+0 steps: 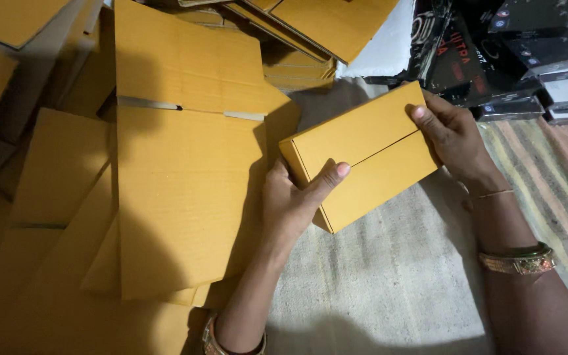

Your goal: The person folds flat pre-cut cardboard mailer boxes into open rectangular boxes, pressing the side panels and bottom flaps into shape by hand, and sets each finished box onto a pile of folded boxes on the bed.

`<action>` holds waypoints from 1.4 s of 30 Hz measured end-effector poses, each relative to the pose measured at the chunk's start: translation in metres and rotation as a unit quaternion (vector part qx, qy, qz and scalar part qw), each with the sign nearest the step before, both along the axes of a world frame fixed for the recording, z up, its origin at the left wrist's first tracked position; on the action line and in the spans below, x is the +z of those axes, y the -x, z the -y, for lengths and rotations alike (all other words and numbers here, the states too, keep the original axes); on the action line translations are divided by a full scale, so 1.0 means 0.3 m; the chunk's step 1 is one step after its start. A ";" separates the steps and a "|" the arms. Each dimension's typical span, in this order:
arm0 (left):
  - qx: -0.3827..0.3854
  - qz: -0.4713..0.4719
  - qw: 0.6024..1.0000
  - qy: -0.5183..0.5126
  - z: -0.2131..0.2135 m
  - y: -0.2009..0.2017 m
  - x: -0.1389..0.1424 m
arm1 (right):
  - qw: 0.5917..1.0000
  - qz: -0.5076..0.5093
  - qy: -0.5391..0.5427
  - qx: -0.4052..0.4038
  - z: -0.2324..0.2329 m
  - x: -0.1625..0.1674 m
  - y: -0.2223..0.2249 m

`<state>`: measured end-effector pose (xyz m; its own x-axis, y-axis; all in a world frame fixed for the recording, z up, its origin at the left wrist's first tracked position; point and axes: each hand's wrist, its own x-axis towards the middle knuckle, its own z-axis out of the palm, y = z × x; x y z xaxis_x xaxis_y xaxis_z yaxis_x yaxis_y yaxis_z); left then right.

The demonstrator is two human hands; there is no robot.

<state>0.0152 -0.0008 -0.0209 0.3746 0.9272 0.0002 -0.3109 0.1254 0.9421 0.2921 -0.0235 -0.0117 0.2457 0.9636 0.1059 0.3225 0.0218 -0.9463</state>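
Left hand: fingers closed on near-left corner of yellow cardboard box.
Right hand: grips far-right end.
Box: above woven mat, long axis rising rightward.

A closed yellow-brown cardboard box sits mid-frame between both hands, flat yellow carton blanks are piled at left and top, and glossy black printed boxes are stacked at upper right.
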 end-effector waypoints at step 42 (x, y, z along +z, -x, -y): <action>0.019 -0.059 0.963 -0.263 0.036 0.010 0.020 | 0.981 0.019 -0.166 -0.093 0.046 -0.089 -0.110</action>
<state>0.0123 -0.0117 -0.0148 0.3674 0.8234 0.4326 -0.1934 -0.3873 0.9014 0.3252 -0.0374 -0.0385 0.4046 0.8126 0.4196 0.3851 0.2647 -0.8841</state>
